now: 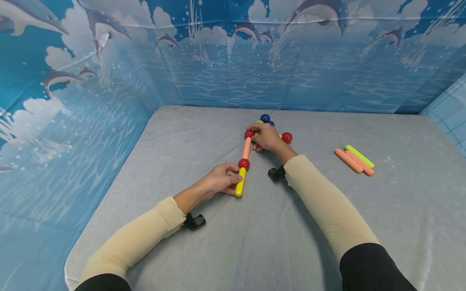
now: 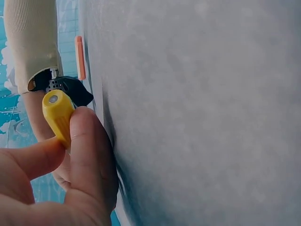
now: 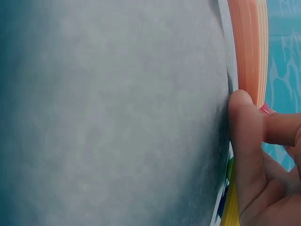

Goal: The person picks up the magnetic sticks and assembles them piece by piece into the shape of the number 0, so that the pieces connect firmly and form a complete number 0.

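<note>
At the middle of the grey cloth-covered table [image 1: 204, 250], our left hand [image 1: 218, 180] pinches the yellow plastic rod [image 1: 240, 182] while our right hand [image 1: 267, 137] grips the far red-ball joint [image 1: 249, 133], so an uneven pull could, we judge, snap the chain apart at the near red ball [image 1: 244, 163].

grey table [image 1: 204, 250], blue dolphin backdrop [image 1: 91, 101] w/ clouds, tiled rt.
</note>
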`<state>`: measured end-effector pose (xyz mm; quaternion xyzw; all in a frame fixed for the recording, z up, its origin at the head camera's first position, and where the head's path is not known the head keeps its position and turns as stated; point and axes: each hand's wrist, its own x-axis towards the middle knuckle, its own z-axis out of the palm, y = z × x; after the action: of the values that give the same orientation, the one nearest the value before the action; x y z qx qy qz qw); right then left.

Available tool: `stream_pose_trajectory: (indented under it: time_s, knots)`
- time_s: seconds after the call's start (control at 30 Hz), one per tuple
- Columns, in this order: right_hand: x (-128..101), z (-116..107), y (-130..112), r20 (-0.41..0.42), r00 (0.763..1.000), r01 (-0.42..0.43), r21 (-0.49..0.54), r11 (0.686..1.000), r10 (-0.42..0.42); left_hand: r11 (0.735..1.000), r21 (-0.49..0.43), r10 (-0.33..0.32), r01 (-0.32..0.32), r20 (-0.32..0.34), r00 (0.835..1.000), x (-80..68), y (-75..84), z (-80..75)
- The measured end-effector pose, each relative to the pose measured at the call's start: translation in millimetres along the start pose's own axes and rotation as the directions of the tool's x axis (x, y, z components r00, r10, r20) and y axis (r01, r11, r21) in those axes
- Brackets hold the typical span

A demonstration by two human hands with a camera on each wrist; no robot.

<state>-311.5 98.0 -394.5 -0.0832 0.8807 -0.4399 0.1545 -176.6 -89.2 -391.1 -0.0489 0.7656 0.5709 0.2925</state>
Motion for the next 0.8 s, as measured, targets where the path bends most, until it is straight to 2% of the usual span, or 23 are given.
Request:
stream_pose_trajectory:
  time_s: [0.1,0.2,0.37,0.43,0.47,0.6,0.7,0.8]
  knots:
    - [-2.8,-1.5,-1.4,-0.010,1.000,0.016,-0.057,0.998,-0.017,1.000,0.003,0.002,-0.002,0.006,1.000,-0.6,0.0,-0.5]
    - [-15.0,-8.8,-4.1,-0.007,0.998,0.061,-0.158,0.985,-0.063,1.000,0.006,0.003,-0.003,0.021,1.000,-2.7,-0.1,-2.2]
    - [-54.0,-36.5,8.0,0.054,0.977,0.212,-0.351,0.912,-0.207,0.999,0.034,0.010,-0.010,0.017,1.000,-6.9,-2.2,-10.8]
    - [-69.2,-50.4,19.7,0.079,0.967,0.253,-0.393,0.884,-0.241,0.998,0.059,0.022,-0.021,-0.002,1.000,-8.0,-2.7,-16.3]
    - [-76.1,-57.3,25.9,0.086,0.965,0.260,-0.396,0.881,-0.246,0.997,0.076,0.036,-0.035,-0.014,0.999,-8.7,-2.5,-19.3]
    - [-94.3,-80.5,46.3,0.081,0.977,0.212,-0.370,0.905,-0.196,0.975,0.191,0.124,-0.113,-0.047,0.991,-8.7,-2.2,-29.8]
    - [-99.7,-90.7,55.1,0.061,0.987,0.160,-0.345,0.925,-0.148,0.943,0.283,0.196,-0.175,-0.045,0.980,-5.4,-0.9,-34.7]
    - [-101.0,-95.7,59.6,0.048,0.990,0.139,-0.335,0.932,-0.131,0.906,0.360,0.249,-0.223,-0.026,0.968,0.7,2.6,-37.2]
